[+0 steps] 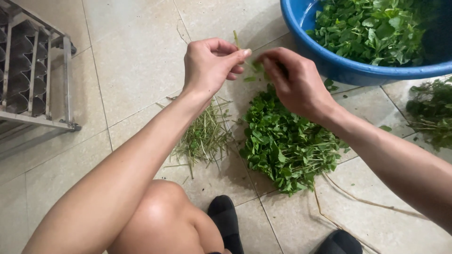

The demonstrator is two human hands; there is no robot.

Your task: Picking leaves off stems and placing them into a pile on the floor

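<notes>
Left hand (208, 63): raised above the floor, its grip pinched thumb to forefinger on a thin green stem (236, 38) that sticks up past the knuckles
Right hand (296, 81): just beside the left one, fingertips curled down and closed on a small leafy sprig (258, 67) at the lower end of the same stem, so both grips clasp one piece of plant between them
Stem position: held in the air over the gap between the two heaps on the floor, touching neither
Leaf heap (285, 143): a thick mound of picked green leaves lying on the floor tiles (136, 42), directly under the right hand and wrist
Stalk heap (203, 136): a loose fan of bare thin stalks on the tiles, under the left wrist, just beside the leaf heap
Blue basin (329, 63): round plastic tub at the upper right, filled with leafy greens, its rim near the right hand
Uncleaned bunch (431, 113): more greens with stalks at the far right edge, partly cut off
Metal rack (33, 70): steel frame at the upper left, well apart from the hands
Person's body: a bare knee and two dark shoes at the bottom edge
</notes>
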